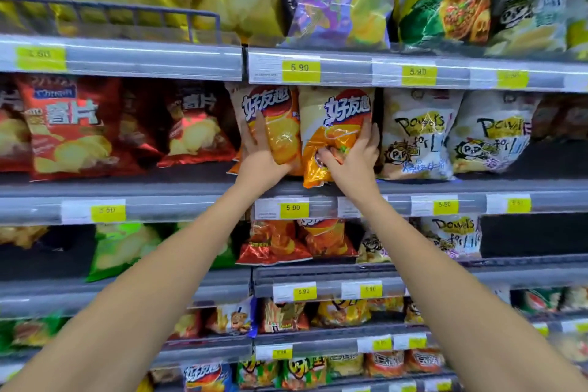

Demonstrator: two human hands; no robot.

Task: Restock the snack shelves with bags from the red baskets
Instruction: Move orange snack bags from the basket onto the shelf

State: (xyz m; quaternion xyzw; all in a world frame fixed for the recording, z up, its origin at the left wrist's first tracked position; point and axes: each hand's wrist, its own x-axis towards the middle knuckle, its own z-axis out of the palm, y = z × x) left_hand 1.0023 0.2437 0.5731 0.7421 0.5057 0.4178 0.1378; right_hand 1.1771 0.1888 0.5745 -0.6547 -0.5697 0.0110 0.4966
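Note:
Two orange and cream chip bags stand side by side on the middle shelf point(191, 191). My left hand point(264, 153) lies flat against the left side of the left orange bag point(280, 124), fingers spread upward. My right hand point(353, 153) grips the lower part of the right orange bag point(337, 118), thumb pressed into its front and fingers wrapped round its right edge. This bag's bottom corner hangs over the shelf lip. No red basket is in view.
Red chip bags point(73, 127) fill the same shelf to the left, white bags point(416, 134) to the right. The upper shelf holds yellow, purple and green bags. Lower shelves carry more snack bags; a dark gap point(534, 235) shows on the right, one shelf down.

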